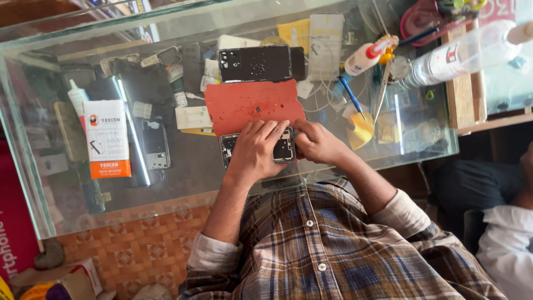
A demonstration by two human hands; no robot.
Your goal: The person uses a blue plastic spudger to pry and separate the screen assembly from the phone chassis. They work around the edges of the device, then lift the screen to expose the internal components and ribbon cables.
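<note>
Two hands: left hand (pixel 256 149) lies flat on opened phone (pixel 280 149) (circuitry exposed); right hand (pixel 315 142) pinches its edge, red mat (pixel 244 103) just beyond.

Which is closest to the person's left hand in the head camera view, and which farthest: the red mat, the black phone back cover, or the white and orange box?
Measured from the left hand:
1. Red mat, just beyond the fingertips, up the picture.
2. Black phone back cover, past the mat's far edge.
3. White and orange box, far off towards the picture's left, on the glass counter.
</note>
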